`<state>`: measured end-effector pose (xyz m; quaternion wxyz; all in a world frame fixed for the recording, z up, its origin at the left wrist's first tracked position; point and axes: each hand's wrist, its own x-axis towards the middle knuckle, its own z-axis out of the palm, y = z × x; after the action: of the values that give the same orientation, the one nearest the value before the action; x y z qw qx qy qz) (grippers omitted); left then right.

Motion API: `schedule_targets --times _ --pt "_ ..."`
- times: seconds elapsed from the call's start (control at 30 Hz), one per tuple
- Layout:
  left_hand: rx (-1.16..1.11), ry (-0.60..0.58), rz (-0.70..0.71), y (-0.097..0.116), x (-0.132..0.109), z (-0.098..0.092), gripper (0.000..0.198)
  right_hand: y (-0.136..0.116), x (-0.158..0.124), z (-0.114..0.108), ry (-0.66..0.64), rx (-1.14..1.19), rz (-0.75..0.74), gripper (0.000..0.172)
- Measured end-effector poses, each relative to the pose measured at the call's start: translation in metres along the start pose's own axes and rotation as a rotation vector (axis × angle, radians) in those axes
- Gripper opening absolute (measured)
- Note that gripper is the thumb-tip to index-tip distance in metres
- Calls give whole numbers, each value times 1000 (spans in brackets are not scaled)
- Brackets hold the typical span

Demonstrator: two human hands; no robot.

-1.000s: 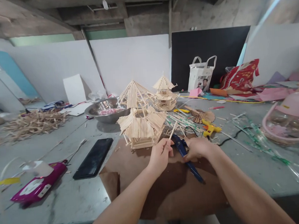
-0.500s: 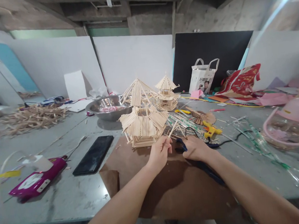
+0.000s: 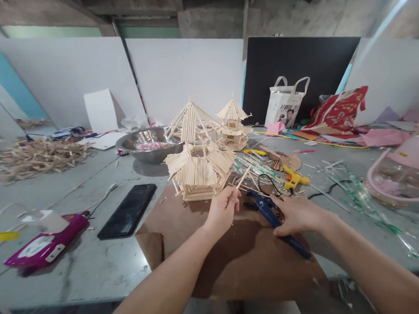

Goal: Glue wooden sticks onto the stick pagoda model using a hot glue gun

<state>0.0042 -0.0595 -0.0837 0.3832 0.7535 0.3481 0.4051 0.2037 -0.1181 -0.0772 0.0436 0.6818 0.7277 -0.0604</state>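
Note:
My left hand (image 3: 224, 210) pinches a thin wooden stick (image 3: 244, 177) that points up and to the right. Just behind it stands a model pavilion (image 3: 201, 171) made of pale sticks, on brown paper (image 3: 216, 270). A blue cutting tool (image 3: 267, 209) lies on the paper's right part, its handle pointing toward the front right. My right hand (image 3: 291, 213) is over the tool's right side, fingers apart, the thumb at its handle; the far fingertips are hard to make out. A smaller stick pavilion (image 3: 233, 127) stands farther back.
A metal bowl (image 3: 148, 151), a black phone (image 3: 127, 211) and a purple power strip (image 3: 46, 243) are on the left. To the right are a yellow glue gun (image 3: 294, 178), clear wrappers (image 3: 369, 209) and a pink-lidded container (image 3: 405, 173). Loose sticks (image 3: 46, 157) are heaped at the far left.
My right hand has loosened from the blue tool and shifted right, uncovering more of it. The tool now lies on the paper. My left hand keeps the stick; the view has tilted slightly.

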Motion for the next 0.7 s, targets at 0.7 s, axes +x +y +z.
schedule_targets --times 0.7 --pt "-54 68 47 -3 -2 -3 29 -6 42 6 698 275 4 45"
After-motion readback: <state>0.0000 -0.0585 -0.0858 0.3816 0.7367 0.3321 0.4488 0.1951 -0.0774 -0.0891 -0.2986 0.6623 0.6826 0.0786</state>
